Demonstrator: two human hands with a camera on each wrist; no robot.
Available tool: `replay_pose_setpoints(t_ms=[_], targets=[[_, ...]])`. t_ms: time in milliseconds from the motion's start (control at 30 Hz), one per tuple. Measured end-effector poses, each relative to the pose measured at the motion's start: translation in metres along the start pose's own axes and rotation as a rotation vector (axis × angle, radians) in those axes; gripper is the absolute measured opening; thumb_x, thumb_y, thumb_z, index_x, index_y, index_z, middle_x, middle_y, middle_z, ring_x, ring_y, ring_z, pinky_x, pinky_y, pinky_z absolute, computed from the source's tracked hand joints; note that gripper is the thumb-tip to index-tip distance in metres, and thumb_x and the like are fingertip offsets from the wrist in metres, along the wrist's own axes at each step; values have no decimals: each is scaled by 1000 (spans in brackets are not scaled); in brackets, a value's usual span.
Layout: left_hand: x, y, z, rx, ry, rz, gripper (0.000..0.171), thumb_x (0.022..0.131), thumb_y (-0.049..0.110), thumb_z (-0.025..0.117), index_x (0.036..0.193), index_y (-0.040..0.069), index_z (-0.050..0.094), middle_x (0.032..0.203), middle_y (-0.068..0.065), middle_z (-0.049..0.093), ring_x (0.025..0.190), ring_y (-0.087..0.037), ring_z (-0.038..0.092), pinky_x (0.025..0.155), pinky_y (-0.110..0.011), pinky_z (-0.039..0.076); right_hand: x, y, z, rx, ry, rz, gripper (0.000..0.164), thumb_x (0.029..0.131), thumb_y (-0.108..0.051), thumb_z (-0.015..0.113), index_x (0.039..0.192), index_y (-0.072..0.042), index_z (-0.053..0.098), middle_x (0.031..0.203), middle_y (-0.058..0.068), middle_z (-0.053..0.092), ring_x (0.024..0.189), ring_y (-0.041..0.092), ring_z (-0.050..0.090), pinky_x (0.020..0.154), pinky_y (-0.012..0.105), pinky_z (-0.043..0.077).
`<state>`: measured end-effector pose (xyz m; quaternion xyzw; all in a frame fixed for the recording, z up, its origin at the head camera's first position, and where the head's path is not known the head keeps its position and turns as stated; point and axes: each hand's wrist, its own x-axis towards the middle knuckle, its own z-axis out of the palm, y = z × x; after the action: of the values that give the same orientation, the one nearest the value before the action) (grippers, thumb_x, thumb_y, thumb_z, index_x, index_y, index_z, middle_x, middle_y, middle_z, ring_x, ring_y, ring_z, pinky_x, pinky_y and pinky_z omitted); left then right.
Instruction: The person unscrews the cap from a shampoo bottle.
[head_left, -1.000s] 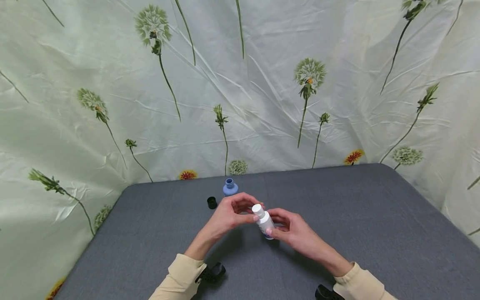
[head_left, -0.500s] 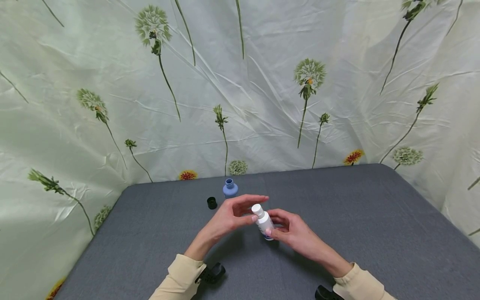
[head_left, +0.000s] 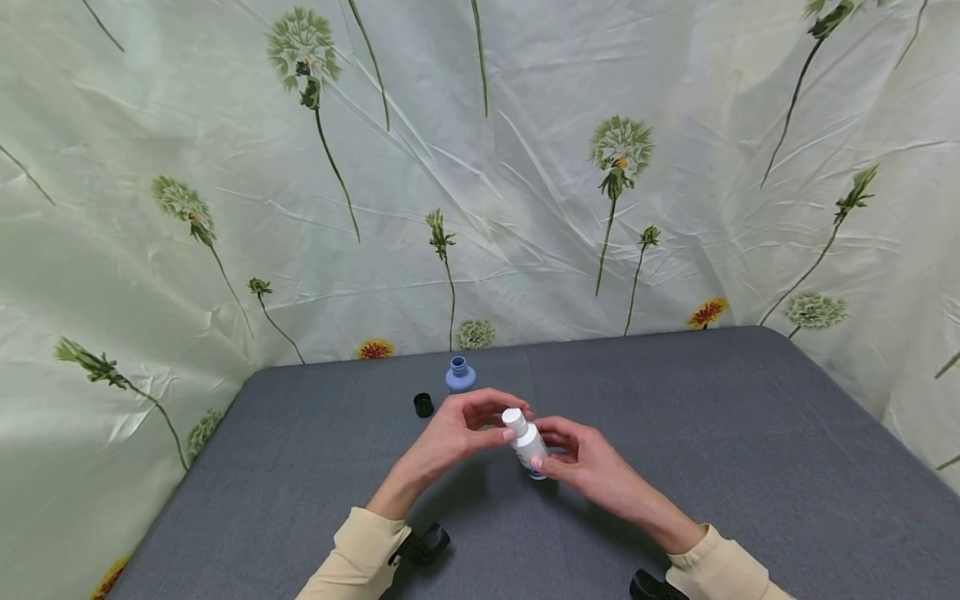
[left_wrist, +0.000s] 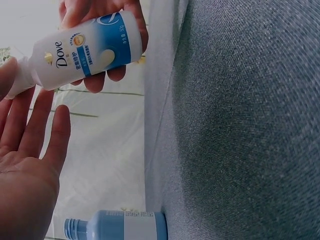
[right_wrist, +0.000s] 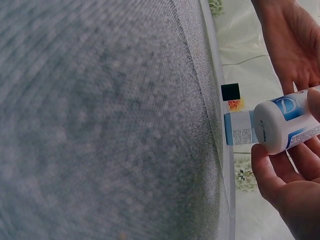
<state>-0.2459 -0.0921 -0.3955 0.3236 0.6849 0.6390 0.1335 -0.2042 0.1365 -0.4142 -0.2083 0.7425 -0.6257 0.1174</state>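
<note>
A small white Dove bottle (head_left: 529, 450) with a blue-and-white label (left_wrist: 95, 47) is held tilted above the grey table. My right hand (head_left: 592, 460) grips its body, thumb in front and fingers behind. At the white cap (head_left: 514, 419), my left hand (head_left: 453, 429) pinches with thumb and fingertips. The left wrist view shows that thumb and fingers on either side of the cap (left_wrist: 21, 80). In the right wrist view the round base of the bottle (right_wrist: 270, 129) faces the camera.
Behind the left hand an uncapped blue bottle (head_left: 460, 377) stands upright on the grey table (head_left: 675, 417). A black cap (head_left: 423, 406) lies to its left. A flower-printed curtain (head_left: 525, 208) hangs along the table's back edge.
Half a second ago the left fingers were stretched out and lifted off the cap. Now they are curled back onto it. The right hand and bottle have hardly moved.
</note>
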Motion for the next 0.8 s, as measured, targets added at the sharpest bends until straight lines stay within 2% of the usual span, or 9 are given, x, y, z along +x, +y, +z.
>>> replay_pose_setpoints(t_ms=[433,700,800], targets=[[1,-3,1,13,13,18,31,90,8,71,121,9,66,120,-10,66,109,-30,63,91,-42,51,0,-1,1,-3,3,16,42,94,-15,69,131,1,55,125,16,62,117,31,59,85,34,54],[1,-3,0,-48,-71,46,42,91,3,68,132,8,59,136,-13,58,128,-26,52,103,-49,41,0,-1,1,-3,3,14,42,94,-16,69,130,0,55,125,15,62,118,33,58,85,35,54],[1,-2,-1,-60,-103,65,42,94,2,64,135,7,57,138,-13,56,130,-29,50,104,-48,39,0,-1,1,2,-1,18,43,94,-16,69,131,0,55,125,15,62,119,33,58,86,36,53]])
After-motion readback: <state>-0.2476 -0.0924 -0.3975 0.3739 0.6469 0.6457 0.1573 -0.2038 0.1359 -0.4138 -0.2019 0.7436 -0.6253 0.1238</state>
